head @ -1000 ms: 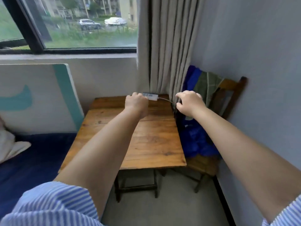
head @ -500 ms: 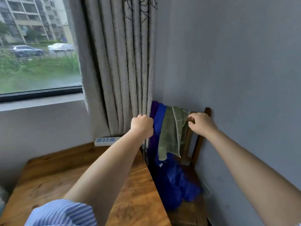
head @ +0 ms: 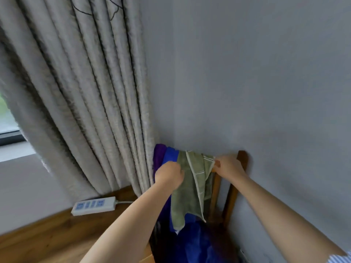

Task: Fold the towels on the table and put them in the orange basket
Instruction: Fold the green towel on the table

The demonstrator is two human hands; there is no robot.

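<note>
A green towel point(head: 191, 188) with pale edging hangs over the back of a wooden chair point(head: 242, 158) against the grey wall. My left hand point(head: 168, 174) grips its left edge with curled fingers. My right hand point(head: 227, 165) pinches its upper right corner at the chair's top rail. A blue towel point(head: 171, 154) and a purple towel point(head: 158, 154) hang beside the green one on the same chair back. Blue cloth point(head: 193, 242) lies heaped on the seat below. The orange basket is out of view.
The wooden table point(head: 47, 242) lies at the lower left, with a white power strip point(head: 94, 205) at its back edge. A beige curtain point(head: 79, 103) hangs behind the table, down to the chair's left side. The grey wall point(head: 256, 82) is close on the right.
The view has swung right and up, from the table to the chair. Both hands have reached to the chair back and taken hold of the green towel.
</note>
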